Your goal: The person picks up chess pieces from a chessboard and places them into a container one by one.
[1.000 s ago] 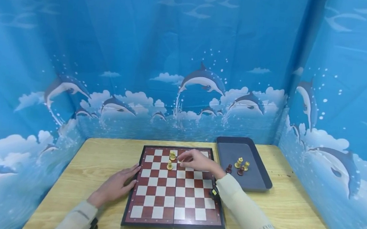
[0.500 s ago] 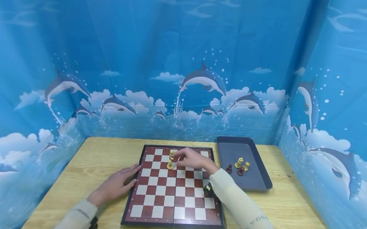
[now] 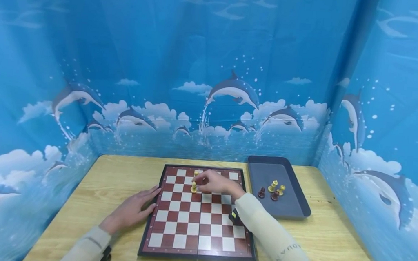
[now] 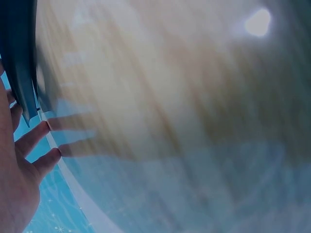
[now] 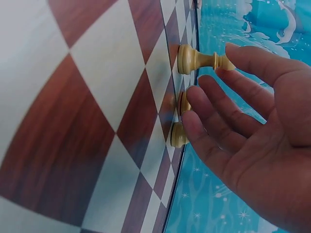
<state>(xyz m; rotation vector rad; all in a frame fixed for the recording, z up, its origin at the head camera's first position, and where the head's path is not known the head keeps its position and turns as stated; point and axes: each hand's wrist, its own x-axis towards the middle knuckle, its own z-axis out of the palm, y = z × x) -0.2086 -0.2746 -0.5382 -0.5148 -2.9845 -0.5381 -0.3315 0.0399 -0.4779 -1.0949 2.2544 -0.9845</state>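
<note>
A yellow pawn [image 3: 194, 188] stands upright on the far half of the chessboard [image 3: 197, 252]. My right hand [image 3: 214, 182] reaches in from the right, its thumb and index finger pinching the pawn [image 5: 198, 60] by the head in the right wrist view. Behind that hand, another yellow chess piece [image 3: 196, 173] is mostly hidden. In the right wrist view, two yellow bases [image 5: 179, 136] show past the lower fingers. My left hand [image 3: 131, 210] lies along the board's left edge with fingers extended, fingertips at the rim.
To the right of the board is a dark grey tray [image 3: 265, 167] holding yellow and dark red chess pieces [image 3: 272, 186]. Both lie on a wood-grain table [image 3: 117, 172]. Blue dolphin-print curtains [image 3: 183, 83] enclose the back and sides.
My right hand has moved left and slightly toward me, past the rear yellow piece to the front pawn, and its fingers have closed on the pawn's head. The left hand has stayed put.
</note>
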